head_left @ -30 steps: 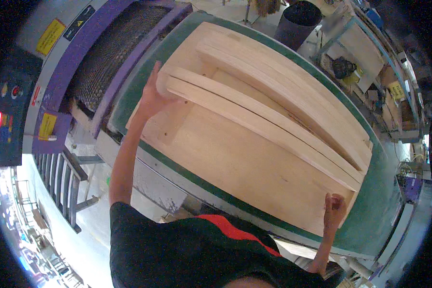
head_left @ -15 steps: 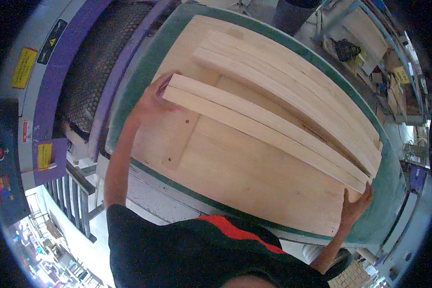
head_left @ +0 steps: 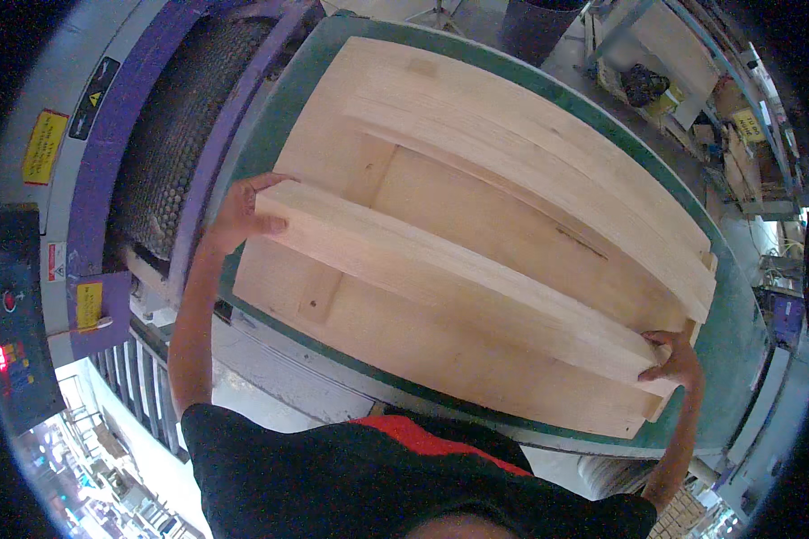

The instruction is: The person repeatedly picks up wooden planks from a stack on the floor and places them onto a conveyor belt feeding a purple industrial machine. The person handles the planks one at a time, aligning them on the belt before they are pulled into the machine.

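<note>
Holding a long pale wooden plank [head_left: 458, 292] by both ends, the person stands at the near edge of a green tabletop [head_left: 737, 323]. Its long axis runs from far left to near right, across a wide flat board [head_left: 395, 332]. The left hand [head_left: 238, 216] wraps the far-left end, fingers curled over the top face. The right hand [head_left: 674, 359] clasps the near-right end, its grip closed round the corner. Farther back lies a stack of planks [head_left: 548, 171]; a purple machine with a mesh belt [head_left: 166, 153] stands left.
</note>
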{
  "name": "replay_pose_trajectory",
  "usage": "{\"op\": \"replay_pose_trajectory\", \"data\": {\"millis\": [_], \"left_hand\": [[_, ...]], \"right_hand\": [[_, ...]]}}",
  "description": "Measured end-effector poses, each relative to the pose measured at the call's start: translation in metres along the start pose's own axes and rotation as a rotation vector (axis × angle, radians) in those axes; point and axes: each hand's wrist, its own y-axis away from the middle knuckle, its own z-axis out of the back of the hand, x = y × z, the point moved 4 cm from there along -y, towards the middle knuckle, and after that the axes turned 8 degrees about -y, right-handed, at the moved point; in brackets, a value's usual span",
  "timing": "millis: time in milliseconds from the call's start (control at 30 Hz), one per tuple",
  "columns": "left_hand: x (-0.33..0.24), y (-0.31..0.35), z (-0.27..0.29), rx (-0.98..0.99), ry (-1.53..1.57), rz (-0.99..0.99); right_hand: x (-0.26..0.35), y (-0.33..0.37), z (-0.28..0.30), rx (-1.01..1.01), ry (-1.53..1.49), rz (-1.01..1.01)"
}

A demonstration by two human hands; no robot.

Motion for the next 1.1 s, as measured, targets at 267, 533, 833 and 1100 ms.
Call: {"op": "replay_pose_trajectory", "data": {"millis": [267, 533, 833, 1100], "left_hand": [[0.028, 0.013, -0.015, -0.207, 0.110, 0.538], [0.006, -0.036, 0.007, -0.009, -0.222, 0.699], [0.040, -0.011, -0.012, -0.388, 0.284, -0.188], [0.018, -0.055, -0.062, -0.460, 0.576, -0.034]], "right_hand": [[0.099, 0.049, -0.052, -0.311, 0.349, 0.273], [0.079, 0.023, -0.094, -0.846, 0.473, 0.242], [0.010, 0.025, -0.140, -0.800, -1.226, -0.036], [0.020, -0.025, -0.090, -0.896, -1.058, 0.136]]}}
